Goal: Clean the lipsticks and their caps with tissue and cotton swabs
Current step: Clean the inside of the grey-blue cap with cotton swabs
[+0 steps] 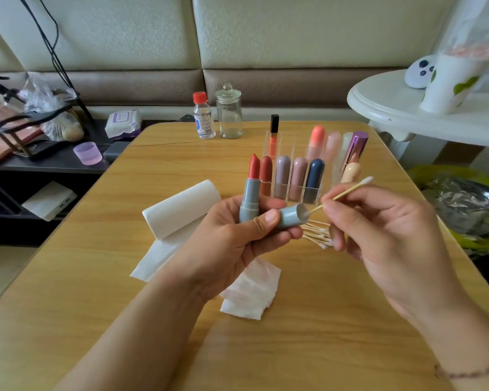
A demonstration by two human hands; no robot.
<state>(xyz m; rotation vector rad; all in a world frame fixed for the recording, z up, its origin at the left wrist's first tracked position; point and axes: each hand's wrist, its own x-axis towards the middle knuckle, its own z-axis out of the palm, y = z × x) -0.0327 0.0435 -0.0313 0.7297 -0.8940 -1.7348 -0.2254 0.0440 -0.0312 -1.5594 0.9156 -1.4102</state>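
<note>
My left hand (232, 238) grips a grey-blue lipstick (250, 193) with its red bullet up, and also holds its grey-blue cap (291, 217) sideways under the thumb, mouth facing right. My right hand (384, 235) pinches a cotton swab (347, 191); one tip is inside the cap's mouth, the other points up right. Several spare swabs (316, 235) lie on the wooden table (96, 292) under the hands. A folded white tissue (178, 215) lies to the left, and a pink-stained tissue (251, 289) lies below my left wrist.
A clear organiser (288, 176) with several capped lipsticks stands behind the hands. A red-capped bottle (203, 115) and an empty glass jar (228, 111) sit at the table's far edge. A white side table (407, 108) is at the right, a cluttered dark shelf (40, 153) at the left.
</note>
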